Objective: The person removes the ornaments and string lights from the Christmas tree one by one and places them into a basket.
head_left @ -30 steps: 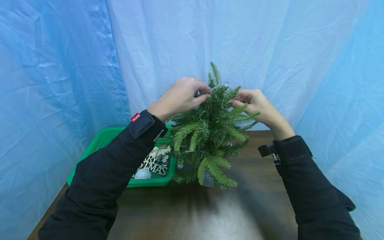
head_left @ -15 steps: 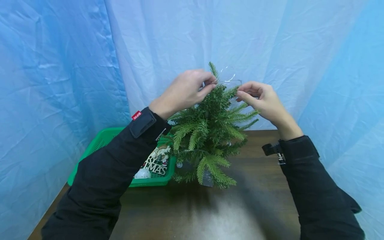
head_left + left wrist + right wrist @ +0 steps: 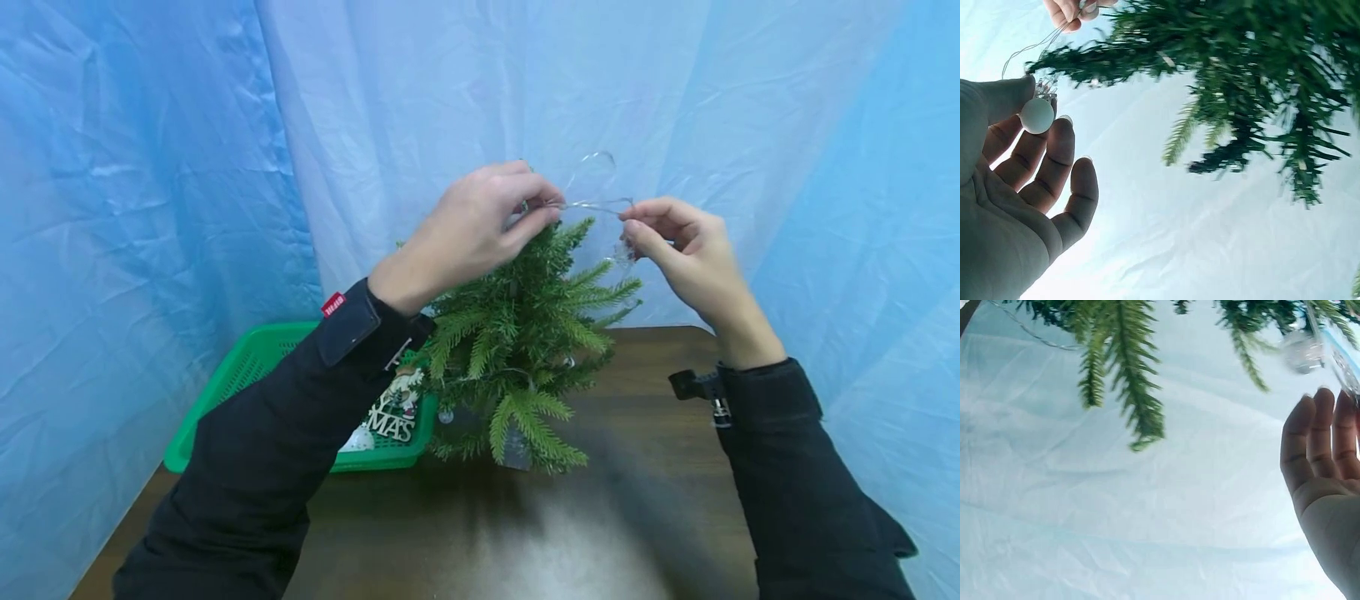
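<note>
A small artificial Christmas tree stands upright on the table. Behind its top my left hand pinches the thin clear wire of a string light. In the left wrist view, a white ball bulb lies between that hand's thumb and fingers. To the right of the treetop, my right hand pinches the same wire, which spans the two hands with a loop rising above it. A clear ball bulb dangles near the right fingertips, blurred in the right wrist view. More wire winds round the lower branches.
A green plastic basket sits left of the tree, partly behind the left sleeve. It holds wooden lettering and a white domed piece. Blue and white cloth hangs around the brown table.
Both hands have risen and moved right, the right one farther from the tree. A stretch of wire and its loop have come into sight above the branches.
</note>
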`<state>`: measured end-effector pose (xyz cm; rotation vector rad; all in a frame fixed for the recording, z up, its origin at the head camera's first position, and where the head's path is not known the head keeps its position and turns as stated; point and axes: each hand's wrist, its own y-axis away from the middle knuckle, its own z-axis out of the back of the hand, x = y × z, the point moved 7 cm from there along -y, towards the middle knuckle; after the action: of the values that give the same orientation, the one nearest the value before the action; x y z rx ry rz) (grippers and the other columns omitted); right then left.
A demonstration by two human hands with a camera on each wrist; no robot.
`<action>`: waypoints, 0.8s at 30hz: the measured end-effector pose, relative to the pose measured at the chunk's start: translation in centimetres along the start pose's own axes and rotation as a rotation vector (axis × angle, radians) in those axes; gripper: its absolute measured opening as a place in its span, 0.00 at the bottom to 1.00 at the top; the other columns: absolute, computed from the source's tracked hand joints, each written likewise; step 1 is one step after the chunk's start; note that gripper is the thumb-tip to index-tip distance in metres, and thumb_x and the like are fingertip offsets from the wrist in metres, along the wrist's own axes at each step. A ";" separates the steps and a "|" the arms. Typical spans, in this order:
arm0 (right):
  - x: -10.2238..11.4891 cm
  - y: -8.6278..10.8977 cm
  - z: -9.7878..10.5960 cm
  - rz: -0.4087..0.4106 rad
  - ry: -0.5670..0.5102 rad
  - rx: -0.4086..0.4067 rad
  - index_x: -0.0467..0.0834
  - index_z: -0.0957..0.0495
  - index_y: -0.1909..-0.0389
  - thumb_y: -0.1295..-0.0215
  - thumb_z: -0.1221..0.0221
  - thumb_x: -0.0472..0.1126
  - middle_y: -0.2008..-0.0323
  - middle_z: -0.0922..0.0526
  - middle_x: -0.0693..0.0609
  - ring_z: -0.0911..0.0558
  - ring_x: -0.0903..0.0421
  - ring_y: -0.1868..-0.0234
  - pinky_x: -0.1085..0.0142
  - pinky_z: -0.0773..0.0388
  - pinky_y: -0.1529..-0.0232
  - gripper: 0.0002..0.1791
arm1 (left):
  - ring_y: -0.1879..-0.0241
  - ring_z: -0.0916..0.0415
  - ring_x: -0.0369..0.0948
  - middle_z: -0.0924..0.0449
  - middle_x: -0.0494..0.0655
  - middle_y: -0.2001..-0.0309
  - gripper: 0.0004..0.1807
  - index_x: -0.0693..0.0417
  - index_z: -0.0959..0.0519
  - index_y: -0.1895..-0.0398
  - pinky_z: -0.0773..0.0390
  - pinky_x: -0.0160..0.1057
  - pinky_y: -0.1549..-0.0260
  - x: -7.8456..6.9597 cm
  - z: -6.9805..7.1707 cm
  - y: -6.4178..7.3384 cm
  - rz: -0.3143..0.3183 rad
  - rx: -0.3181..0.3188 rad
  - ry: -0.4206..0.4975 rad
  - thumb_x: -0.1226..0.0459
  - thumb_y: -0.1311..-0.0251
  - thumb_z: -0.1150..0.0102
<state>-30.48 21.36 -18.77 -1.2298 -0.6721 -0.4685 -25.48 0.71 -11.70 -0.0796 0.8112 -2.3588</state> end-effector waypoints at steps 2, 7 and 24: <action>0.5 0.1 0.2 0.018 -0.011 -0.015 0.33 0.17 0.51 0.28 0.41 0.31 0.65 0.16 0.45 0.19 0.54 0.66 0.69 0.20 0.59 0.09 | 0.63 0.24 0.37 0.16 0.46 0.59 0.09 0.57 0.15 0.52 0.25 0.35 0.57 -0.5 0.3 0.0 -0.024 -0.021 -0.007 0.63 0.28 0.41; 1.6 0.5 0.7 0.089 -0.025 -0.080 0.30 0.17 0.52 0.29 0.41 0.29 0.67 0.16 0.43 0.18 0.53 0.68 0.68 0.19 0.60 0.10 | 0.61 0.23 0.38 0.15 0.46 0.59 0.09 0.57 0.14 0.52 0.26 0.35 0.56 -2.1 0.9 0.1 -0.108 -0.069 -0.030 0.63 0.28 0.40; 3.8 3.8 0.6 0.296 0.061 -0.092 0.22 0.19 0.55 0.33 0.43 0.21 0.65 0.15 0.42 0.16 0.56 0.67 0.71 0.20 0.61 0.10 | 0.71 0.29 0.41 0.18 0.47 0.66 0.12 0.58 0.13 0.48 0.29 0.36 0.70 -4.3 -0.3 2.7 -0.157 0.017 -0.102 0.63 0.28 0.39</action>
<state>-25.40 23.12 -18.65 -1.3704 -0.4109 -0.2910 -20.63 1.80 -12.90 -0.2636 0.7601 -2.4855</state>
